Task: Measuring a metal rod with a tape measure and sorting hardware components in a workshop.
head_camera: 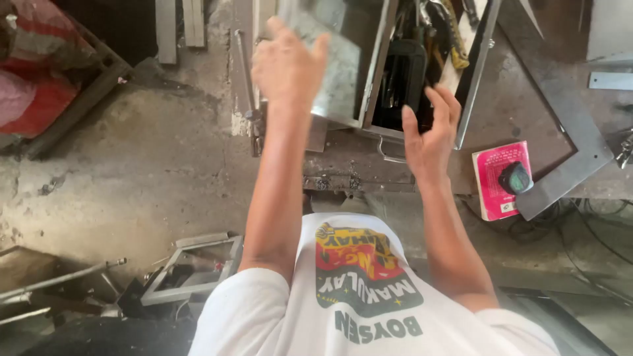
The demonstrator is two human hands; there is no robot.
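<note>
Metal sheet (pixel 336 72) stands tilted at the top centre of the view, leaning against the frame of a metal box (pixel 422 66) that rests on the counter (pixel 527 112).

Left hand (pixel 287 62): raised at the near face of the metal sheet, palm toward it, fingers spread. The thumb lies over the sheet's surface. Grip state: released; no finger closes around the sheet's edge. The picture is blurred here, so actual contact with the sheet cannot be confirmed.

Right hand (pixel 432 128): held in front of the open metal box, palm turned inward, fingers loosely curved and apart. Grip state: released; it grasps nothing.

Metal box contents: a dark, upright block (pixel 402 82) and, behind it, a bundle of tools with a yellow handle (pixel 455 39). A thin wire handle (pixel 389 153) hangs at the box's lower front edge.

Counter, right side: a pink booklet (pixel 498 181) lies flat near the edge, with a small black and green object (pixel 515 178) resting on top of it. A flat angled steel bar (pixel 567 151) lies just beside the booklet, touching its right corner.

Floor (pixel 145 171): bare, stained concrete to the left. A red and pink sack (pixel 33 79) sits at the upper left. A small metal frame (pixel 191 267) and loose rods (pixel 59 280) lie at the lower left.
</note>
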